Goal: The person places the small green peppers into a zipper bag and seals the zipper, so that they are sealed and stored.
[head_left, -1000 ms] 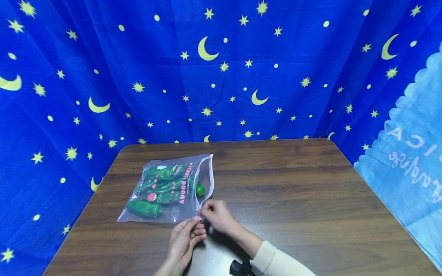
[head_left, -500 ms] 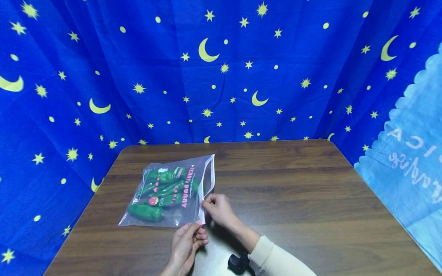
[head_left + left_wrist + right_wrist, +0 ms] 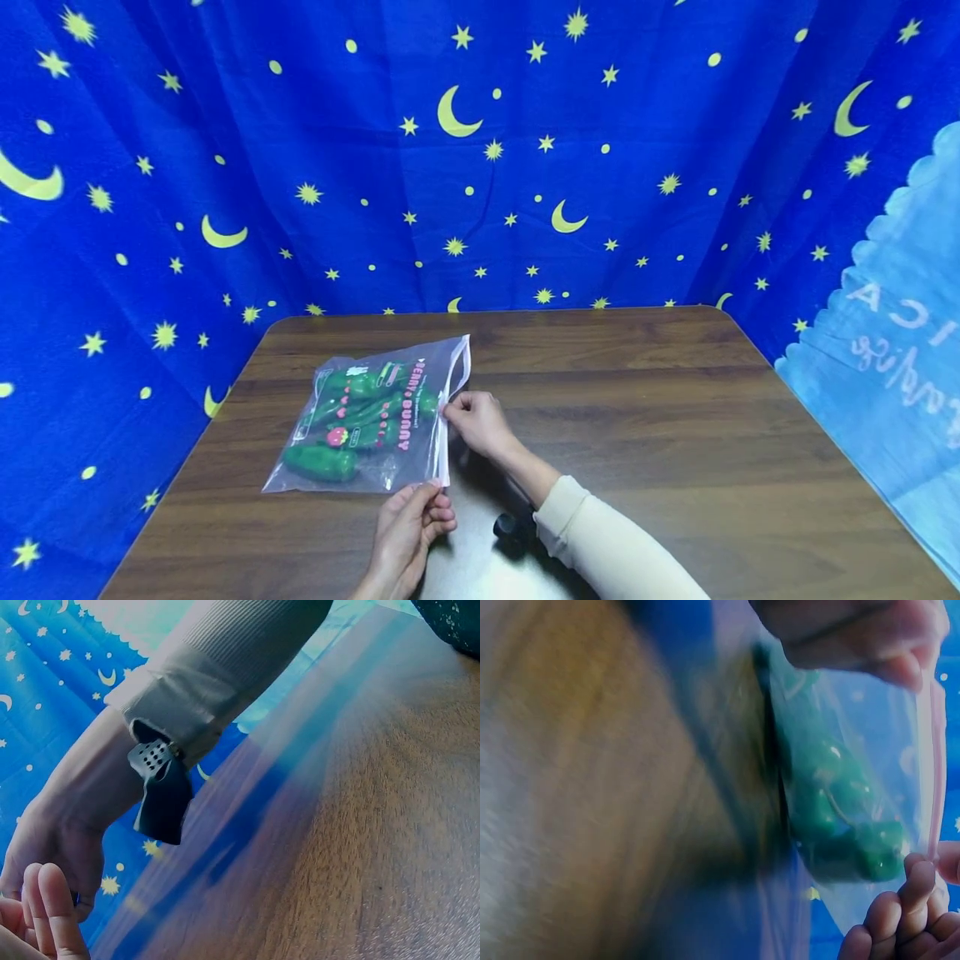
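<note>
A clear zip bag (image 3: 375,467) with pink print lies on the table, its mouth facing right. Several green peppers (image 3: 321,461) are inside it, also visible through the plastic in the right wrist view (image 3: 832,787). My left hand (image 3: 408,529) pinches the near corner of the bag's mouth between thumb and finger. Farther up the same edge, my right hand (image 3: 480,423) pinches the zip strip (image 3: 926,765) with thumb and forefinger. The strip lies flat between the two hands; beyond my right hand, the mouth still gapes at the far corner.
The brown wooden table (image 3: 637,442) extends right of the hands. Blue star-patterned cloth (image 3: 510,167) hangs behind and at the sides, with a light blue cloth (image 3: 892,350) at right. A black strap-like device (image 3: 161,787) sits at the right cuff.
My right hand has slid along the zip strip away from the near corner, and the mouth's gap has shrunk toward the far end. My left hand keeps its pinch at the near corner.
</note>
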A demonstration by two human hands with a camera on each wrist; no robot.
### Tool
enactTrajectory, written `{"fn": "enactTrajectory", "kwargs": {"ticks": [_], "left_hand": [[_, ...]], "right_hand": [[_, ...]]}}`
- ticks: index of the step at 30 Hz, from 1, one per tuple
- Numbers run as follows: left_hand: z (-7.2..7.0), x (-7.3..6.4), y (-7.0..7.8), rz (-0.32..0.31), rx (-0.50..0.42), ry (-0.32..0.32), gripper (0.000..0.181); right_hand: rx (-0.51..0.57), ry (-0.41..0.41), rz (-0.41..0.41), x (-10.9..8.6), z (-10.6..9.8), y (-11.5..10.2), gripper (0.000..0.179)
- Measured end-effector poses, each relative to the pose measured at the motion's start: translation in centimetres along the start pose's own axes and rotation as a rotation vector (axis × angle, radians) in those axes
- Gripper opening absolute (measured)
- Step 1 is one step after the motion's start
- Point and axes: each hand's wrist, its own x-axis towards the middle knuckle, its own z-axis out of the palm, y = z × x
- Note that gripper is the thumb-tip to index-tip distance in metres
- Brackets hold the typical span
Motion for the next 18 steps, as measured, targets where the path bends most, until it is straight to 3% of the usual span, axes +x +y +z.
{"fn": "enactTrajectory", "kwargs": {"ticks": [18], "left_hand": [[-0.3,-0.1,-0.3,-0.007,0.022,0.019,0.015]], "right_hand": [[0.034,0.012,0.089,4.0,-0.5,-0.3,0.027]]}}
